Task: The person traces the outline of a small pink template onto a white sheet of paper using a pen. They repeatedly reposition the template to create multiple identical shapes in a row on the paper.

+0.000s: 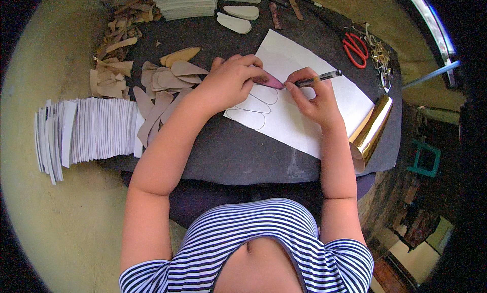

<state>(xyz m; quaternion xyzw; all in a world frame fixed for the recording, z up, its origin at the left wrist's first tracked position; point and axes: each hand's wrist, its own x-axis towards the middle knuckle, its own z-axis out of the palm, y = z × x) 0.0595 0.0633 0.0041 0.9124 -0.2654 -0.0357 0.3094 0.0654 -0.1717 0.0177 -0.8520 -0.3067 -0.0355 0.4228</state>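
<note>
My left hand (231, 82) presses a pinkish, rounded template (273, 82) onto a large white sheet (304, 123), its fingers bent over the piece and hiding much of it. In my right hand (315, 96) is a dark pen (320, 78), pinched between thumb and fingers, with its tip end at the template's right tip. Several long oval outlines are drawn on the sheet just below the template. The sheet's right end curls up and shows a shiny gold underside (373, 128).
Red-handled scissors (355, 50) lie beyond the sheet, beside gold scraps (380, 52). Left of my left hand are grey-brown cut pieces (175, 79), a long row of white pieces (101, 128) and brown scraps (114, 70). White stacks (186, 3) stand on the dark table's (243, 158) far side.
</note>
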